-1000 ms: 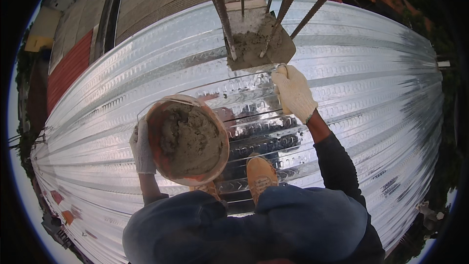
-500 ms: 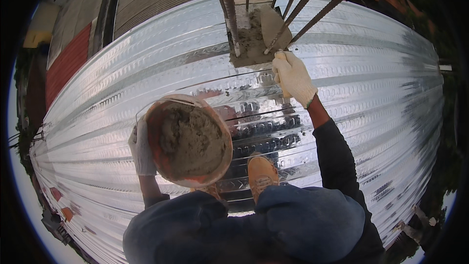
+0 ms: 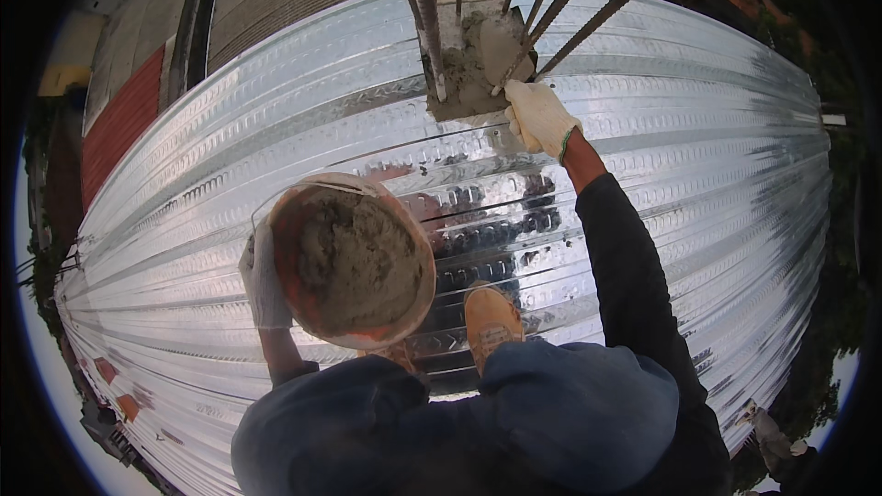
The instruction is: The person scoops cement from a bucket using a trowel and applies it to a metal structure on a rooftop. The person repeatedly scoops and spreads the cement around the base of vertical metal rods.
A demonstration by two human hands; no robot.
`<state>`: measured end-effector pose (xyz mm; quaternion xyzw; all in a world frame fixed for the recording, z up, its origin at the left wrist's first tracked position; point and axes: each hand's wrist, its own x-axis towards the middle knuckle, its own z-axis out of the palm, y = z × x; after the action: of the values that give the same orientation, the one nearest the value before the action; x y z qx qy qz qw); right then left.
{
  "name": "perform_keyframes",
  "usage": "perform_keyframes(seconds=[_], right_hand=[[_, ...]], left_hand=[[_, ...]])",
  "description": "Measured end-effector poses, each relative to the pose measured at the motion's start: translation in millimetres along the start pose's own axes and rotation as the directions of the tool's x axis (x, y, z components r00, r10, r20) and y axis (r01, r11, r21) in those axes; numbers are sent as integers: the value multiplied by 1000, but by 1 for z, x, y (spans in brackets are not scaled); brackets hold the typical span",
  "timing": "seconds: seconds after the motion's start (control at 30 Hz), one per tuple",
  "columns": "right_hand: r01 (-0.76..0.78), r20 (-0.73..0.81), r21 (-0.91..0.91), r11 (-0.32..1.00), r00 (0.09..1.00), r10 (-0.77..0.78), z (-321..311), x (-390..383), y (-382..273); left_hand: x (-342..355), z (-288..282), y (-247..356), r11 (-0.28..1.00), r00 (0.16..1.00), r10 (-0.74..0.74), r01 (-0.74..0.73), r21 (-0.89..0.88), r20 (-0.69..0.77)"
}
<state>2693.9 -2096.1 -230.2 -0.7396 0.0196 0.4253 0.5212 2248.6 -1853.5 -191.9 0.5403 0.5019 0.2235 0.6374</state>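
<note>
My left hand (image 3: 264, 280), in a pale work glove, is closed on the side of an orange bucket (image 3: 292, 268), tilted toward me. Grey wet mortar (image 3: 358, 257) fills much of it, and its wire handle lies across the far rim. My right hand (image 3: 544, 119), gloved too, grips the handle of a trowel. The trowel blade (image 3: 502, 48), smeared with mortar, reaches away from me among the rebars. It rests over the mortar-covered column top (image 3: 455, 96), where its underside is hidden.
Several steel rebars (image 3: 571, 2) rise from the column top, close around the trowel. Shiny ribbed metal decking (image 3: 698, 165) spreads around my tan shoes (image 3: 493, 323). Beyond its far edge lie corrugated roofs (image 3: 303, 0) and a red roof panel (image 3: 129, 124).
My right hand and the trowel have shifted slightly to the left, and the blade sits lower among the rebars. My left hand and the bucket stay nearly where they were.
</note>
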Motion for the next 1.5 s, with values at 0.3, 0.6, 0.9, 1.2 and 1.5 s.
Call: perform_keyframes(seconds=[0.3, 0.6, 0.9, 1.2, 1.5], right_hand=[[-119, 41, 184, 976, 993, 113, -1, -1, 12], [10, 20, 37, 999, 1000, -11, -4, -13, 26], [326, -80, -771, 547, 803, -591, 19, -51, 11], [271, -61, -807, 524, 845, -531, 13, -88, 26], [153, -169, -849, 506, 828, -535, -7, -65, 34]], left_hand=[[-2, 6, 5, 999, 1000, -7, 7, -41, 20], [6, -4, -8, 999, 998, 5, -2, -53, 61], [7, -12, -15, 1000, 1000, 1, -1, -2, 13], [7, -8, -9, 999, 1000, 28, -28, 44, -4], [10, -11, -13, 998, 999, 10, -8, -54, 38]])
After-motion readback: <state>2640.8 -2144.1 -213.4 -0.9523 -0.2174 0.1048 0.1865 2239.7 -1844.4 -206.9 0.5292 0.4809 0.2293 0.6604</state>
